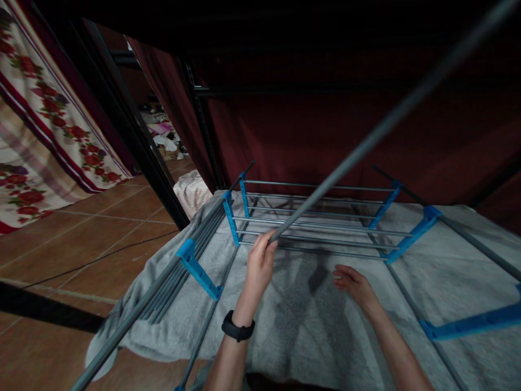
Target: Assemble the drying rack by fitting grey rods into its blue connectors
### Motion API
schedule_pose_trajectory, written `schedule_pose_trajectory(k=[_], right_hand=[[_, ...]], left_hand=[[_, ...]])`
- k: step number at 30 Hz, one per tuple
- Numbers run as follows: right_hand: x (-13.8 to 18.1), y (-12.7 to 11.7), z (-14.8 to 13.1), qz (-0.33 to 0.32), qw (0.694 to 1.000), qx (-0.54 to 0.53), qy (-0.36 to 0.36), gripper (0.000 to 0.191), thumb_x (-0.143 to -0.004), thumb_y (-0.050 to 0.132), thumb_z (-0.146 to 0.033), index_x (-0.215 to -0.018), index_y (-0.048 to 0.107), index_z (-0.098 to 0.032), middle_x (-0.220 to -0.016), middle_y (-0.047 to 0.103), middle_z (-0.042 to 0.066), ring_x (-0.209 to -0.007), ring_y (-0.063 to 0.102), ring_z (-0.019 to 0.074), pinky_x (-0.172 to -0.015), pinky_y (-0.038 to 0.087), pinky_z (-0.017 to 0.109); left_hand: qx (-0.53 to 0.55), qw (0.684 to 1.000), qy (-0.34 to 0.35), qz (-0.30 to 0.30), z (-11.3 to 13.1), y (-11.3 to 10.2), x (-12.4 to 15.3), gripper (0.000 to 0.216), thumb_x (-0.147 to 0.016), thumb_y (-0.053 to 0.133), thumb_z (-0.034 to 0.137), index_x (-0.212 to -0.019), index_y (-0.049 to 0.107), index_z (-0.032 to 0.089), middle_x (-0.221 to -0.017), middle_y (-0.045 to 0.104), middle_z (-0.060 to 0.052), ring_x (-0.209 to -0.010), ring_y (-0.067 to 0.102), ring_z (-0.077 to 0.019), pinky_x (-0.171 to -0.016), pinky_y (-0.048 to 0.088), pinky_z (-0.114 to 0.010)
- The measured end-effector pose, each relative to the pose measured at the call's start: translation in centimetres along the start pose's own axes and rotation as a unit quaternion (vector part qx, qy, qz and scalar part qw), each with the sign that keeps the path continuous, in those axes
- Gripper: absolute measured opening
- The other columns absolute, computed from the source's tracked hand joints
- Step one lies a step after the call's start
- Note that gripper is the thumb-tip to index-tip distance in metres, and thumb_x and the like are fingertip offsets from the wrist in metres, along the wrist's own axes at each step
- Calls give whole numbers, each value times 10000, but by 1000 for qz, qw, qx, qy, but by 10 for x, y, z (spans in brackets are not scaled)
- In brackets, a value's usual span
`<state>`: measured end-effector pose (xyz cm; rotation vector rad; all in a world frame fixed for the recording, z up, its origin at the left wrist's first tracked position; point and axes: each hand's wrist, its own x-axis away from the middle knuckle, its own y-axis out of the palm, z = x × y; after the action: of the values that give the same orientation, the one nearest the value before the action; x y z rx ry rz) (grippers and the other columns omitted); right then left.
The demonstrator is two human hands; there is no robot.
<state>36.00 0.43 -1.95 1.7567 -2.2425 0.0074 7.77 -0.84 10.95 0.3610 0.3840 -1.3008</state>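
Observation:
My left hand (pixel 261 259), with a black band (pixel 238 326) at the wrist, is closed round the lower end of a long grey tube (pixel 345 160). The tube slants up to the right, across the view. My right hand (pixel 352 281) is held with fingers apart and nothing in it, just above the grey blanket. Beyond both hands is a partly assembled rack with blue plastic brackets (pixel 413 236) and several grey crossbars (pixel 325 251) between them. Nearer, a blue bracket (pixel 201 271) on the left and another blue bracket (pixel 476 321) on the right have no crossbar between them.
Several loose grey tubes (pixel 179 288) lie side by side on the grey blanket (pixel 301 336) at left. Black bed-frame posts (pixel 134 136) and a dark red curtain (pixel 325 136) surround the area. Past the posts are a flowered cloth (pixel 52 125) and a tiled floor (pixel 118 233).

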Motion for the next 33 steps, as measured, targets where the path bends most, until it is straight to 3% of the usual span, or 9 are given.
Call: schedule_pose_trajectory(k=[4, 7, 12, 18, 24, 28, 33], right_hand=[[-3, -9, -9, 14, 998, -47, -25, 376, -481, 736, -205, -854, 686, -200, -872, 711, 58, -619, 664, 176, -608, 562, 351], [-3, -10, -18, 49, 997, -55, -35, 335, -494, 681, -183, -827, 685, -207, -862, 707, 39, -644, 657, 167, -644, 563, 356], [1, -8, -31, 87, 994, -55, -48, 271, -548, 705, -211, -817, 677, -199, -796, 709, 22, -674, 634, 154, -668, 553, 325], [4, -14, -43, 88, 985, -124, -78, 325, -647, 730, -278, -964, 675, -230, -933, 738, 13, -854, 670, 166, -776, 568, 318], [4, -20, -50, 109, 964, -227, -86, 310, -668, 751, -260, -957, 642, -237, -929, 737, 1, -869, 690, 155, -763, 583, 286], [1, -23, -49, 119, 954, -249, -115, 228, -677, 763, -256, -862, 632, -229, -834, 720, -25, -801, 692, 141, -737, 585, 264], [-2, -26, -48, 129, 949, -259, -126, 258, -690, 792, -298, -893, 653, -219, -884, 742, 0, -765, 690, 133, -705, 583, 251]], left_hand=[[-28, 999, -14, -22, -14, -3, -1, 150, -809, 698, 263, -944, 762, 265, -920, 677, -77, -956, 580, -264, -953, 393, -344], [-115, 992, -3, -57, -30, -10, -1, 164, -832, 640, 249, -955, 746, 272, -933, 688, -77, -978, 583, -277, -966, 393, -380], [-304, 941, 42, -142, -65, -23, -1, 250, -869, 506, 222, -1022, 701, 254, -960, 701, -86, -962, 611, -280, -913, 433, -404], [-392, 896, 59, -200, -89, -27, -3, 305, -877, 435, 222, -1052, 683, 242, -995, 716, -98, -972, 638, -301, -880, 444, -412], [-425, 872, 67, -232, -97, -24, 0, 328, -876, 415, 227, -1069, 679, 241, -1045, 727, -106, -993, 654, -312, -888, 442, -416], [-430, 863, 64, -259, -104, -24, 1, 343, -885, 417, 239, -1112, 673, 251, -1102, 725, -96, -1014, 653, -298, -897, 448, -412], [-406, 865, 59, -290, -111, -22, 2, 350, -885, 416, 231, -1117, 678, 234, -1064, 723, -85, -985, 662, -247, -900, 480, -380]])
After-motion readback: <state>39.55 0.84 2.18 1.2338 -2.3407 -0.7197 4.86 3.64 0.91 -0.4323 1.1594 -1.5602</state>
